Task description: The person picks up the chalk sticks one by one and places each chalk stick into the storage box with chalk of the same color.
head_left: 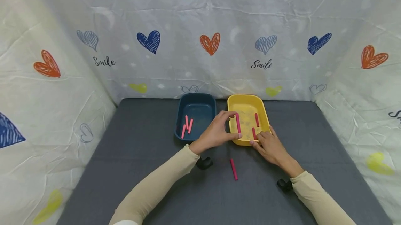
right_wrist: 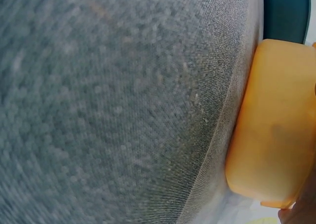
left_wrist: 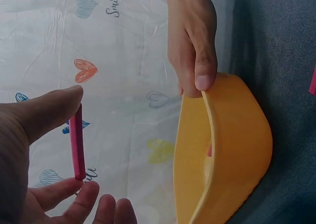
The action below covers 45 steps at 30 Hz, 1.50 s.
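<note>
Nearest: one loose crimson stick (head_left: 234, 169) flat on the desk (head_left: 175, 197), between the forearms and short of the yellow tray's near edge. Right hand (head_left: 272, 150) grips the yellow tray (head_left: 245, 106) by its rim at the near right corner; left hand (head_left: 216, 131) pinches the held stick (head_left: 238, 123) end to end, thumb at one tip and fingertips at the other, clear above the tray's left side. Two more crimson sticks (head_left: 257, 120) lie inside it along the right; the blue tray (head_left: 198, 108), also by the desk's far edge, carries three pink sticks (head_left: 190, 126) toward its near left corner, heart-print cloth (head_left: 235, 68) behind.
</note>
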Available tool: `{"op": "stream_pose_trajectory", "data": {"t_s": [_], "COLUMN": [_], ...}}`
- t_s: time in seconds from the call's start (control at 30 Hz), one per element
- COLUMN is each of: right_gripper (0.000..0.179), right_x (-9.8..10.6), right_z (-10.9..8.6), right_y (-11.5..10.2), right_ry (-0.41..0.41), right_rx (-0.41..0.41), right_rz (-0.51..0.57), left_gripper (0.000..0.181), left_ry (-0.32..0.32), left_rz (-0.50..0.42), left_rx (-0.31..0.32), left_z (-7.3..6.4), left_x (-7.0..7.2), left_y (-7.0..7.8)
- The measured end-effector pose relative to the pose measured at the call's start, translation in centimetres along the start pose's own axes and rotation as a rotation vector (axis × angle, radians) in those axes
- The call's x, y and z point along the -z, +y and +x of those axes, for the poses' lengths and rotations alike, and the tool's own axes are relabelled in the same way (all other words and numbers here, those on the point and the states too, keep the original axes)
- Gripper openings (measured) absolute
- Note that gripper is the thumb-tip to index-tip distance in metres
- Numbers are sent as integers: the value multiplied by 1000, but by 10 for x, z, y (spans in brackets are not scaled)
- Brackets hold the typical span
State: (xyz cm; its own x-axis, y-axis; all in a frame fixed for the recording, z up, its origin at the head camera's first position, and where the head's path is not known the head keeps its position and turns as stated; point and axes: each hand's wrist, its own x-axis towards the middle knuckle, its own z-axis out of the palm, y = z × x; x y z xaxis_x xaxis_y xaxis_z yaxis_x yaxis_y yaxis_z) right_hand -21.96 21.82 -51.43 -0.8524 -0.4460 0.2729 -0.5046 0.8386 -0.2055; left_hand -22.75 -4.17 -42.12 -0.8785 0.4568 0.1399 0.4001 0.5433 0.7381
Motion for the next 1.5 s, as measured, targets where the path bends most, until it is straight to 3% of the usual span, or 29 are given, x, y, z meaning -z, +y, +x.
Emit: {"op": "stream_pose_trajectory", "data": {"t_s": [0.27,0.57,0.7,1.2,1.5], "right_gripper": [29,30,30,30,30], "right_x": [0,-1,-1,-2,-3], "right_z": [0,0,-1,3,1], "right_y": [3,3,3,-1,1], "right_ry": [-4,8,12,6,8], "right_rx": [-6,-2,4,3,0], "right_rz": [-10,-15,-14,-7,-15], "left_gripper": [79,80,80,81,79], "left_ry": [8,-13,-11,14,9], "left_rz": [6,-51,-35,-10,-26], "left_rx": [-16,17,22,83,87], "left_z": [17,32,37,67,77], "left_x": [-5,-12,-15,-31,-40], "left_y": [5,3,3,-12,-12]}}
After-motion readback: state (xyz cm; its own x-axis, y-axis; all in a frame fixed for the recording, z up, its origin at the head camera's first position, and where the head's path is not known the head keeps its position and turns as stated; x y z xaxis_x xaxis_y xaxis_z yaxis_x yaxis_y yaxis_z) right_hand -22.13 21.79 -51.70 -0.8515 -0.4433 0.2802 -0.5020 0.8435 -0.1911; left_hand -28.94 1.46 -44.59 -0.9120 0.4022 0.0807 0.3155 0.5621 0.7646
